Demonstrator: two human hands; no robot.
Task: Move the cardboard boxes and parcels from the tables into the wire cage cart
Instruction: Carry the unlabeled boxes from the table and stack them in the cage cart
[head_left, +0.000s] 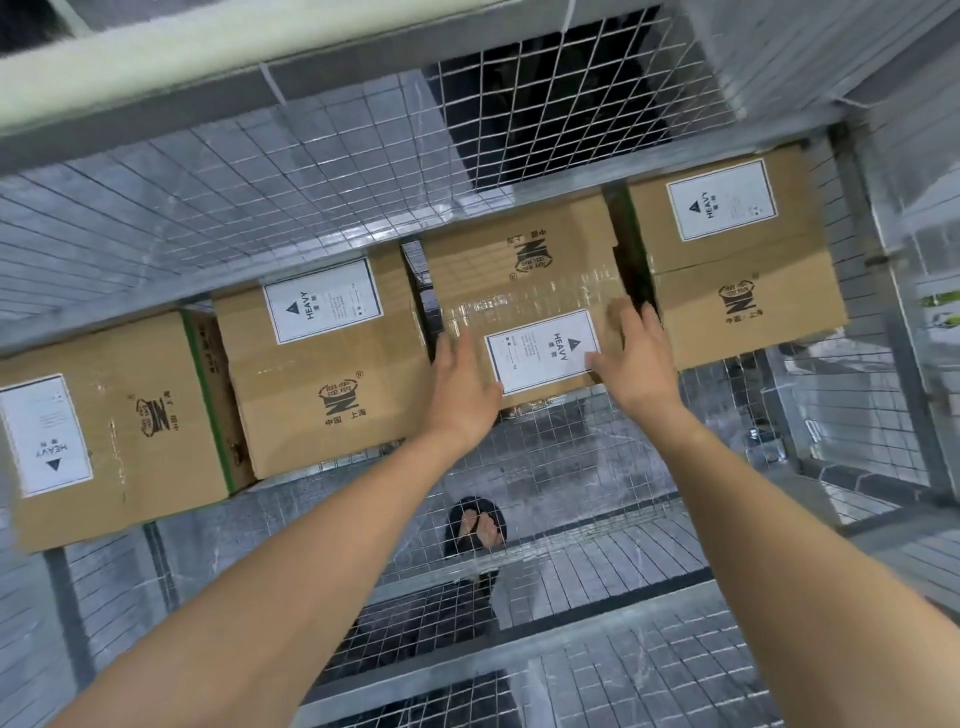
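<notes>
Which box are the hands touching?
The third cardboard box from the left: the left hand and right hand rest on it, either side of its white HEAVY label. No hand touches the rest.

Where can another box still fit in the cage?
The bare wire floor in front of the box row, on the near side, is free. Along the far mesh wall it is crowded: four boxes sit side by side. The gap between the third box, under the left hand and right hand, and the right box looks too narrow for anything but fingers.
</notes>
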